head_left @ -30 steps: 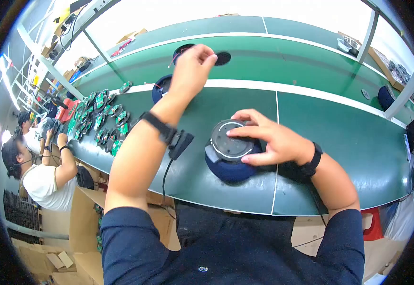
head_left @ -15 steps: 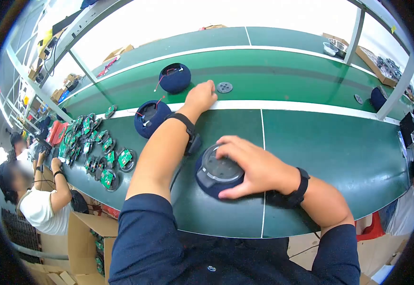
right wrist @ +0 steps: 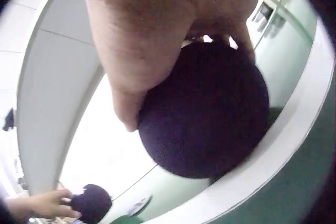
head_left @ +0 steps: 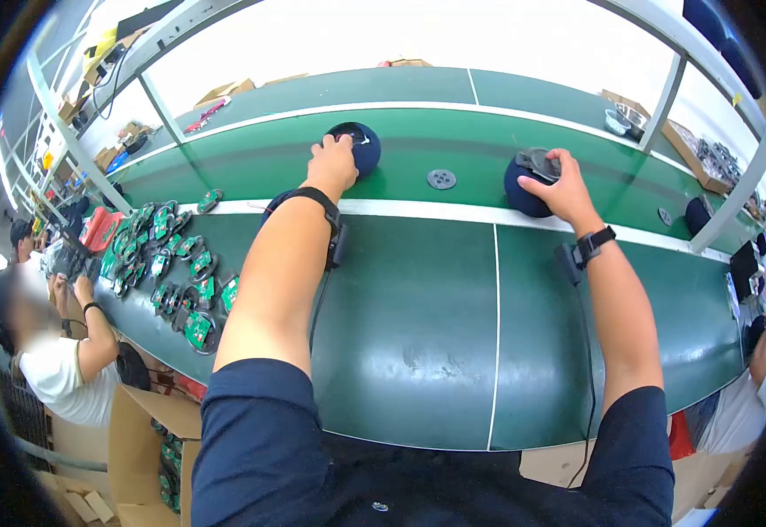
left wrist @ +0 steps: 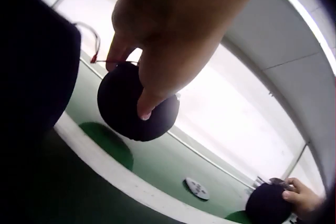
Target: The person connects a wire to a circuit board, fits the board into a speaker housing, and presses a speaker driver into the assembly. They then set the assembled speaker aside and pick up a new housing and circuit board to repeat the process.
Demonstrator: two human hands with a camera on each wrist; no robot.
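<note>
Over the green surface [head_left: 480, 140] an exchange is seemingly being made: at 2 o'clock a capped, navy, ball-shaped fabric housing [head_left: 523, 193] is being gripped by the right hand's [head_left: 569, 189] curled fingers, while at 12 o'clock a hollow, navy, ball-shaped fabric shell [head_left: 369, 156] is being pinched at its rim by the left hand's [head_left: 334, 165] fingers and thumb. A right-hand release and a left-hand pull nearer are probably being called for next. At 8 o'clock, green circuit boards [head_left: 170, 457] are being held in a brown cardboard box [head_left: 130, 452].
</note>
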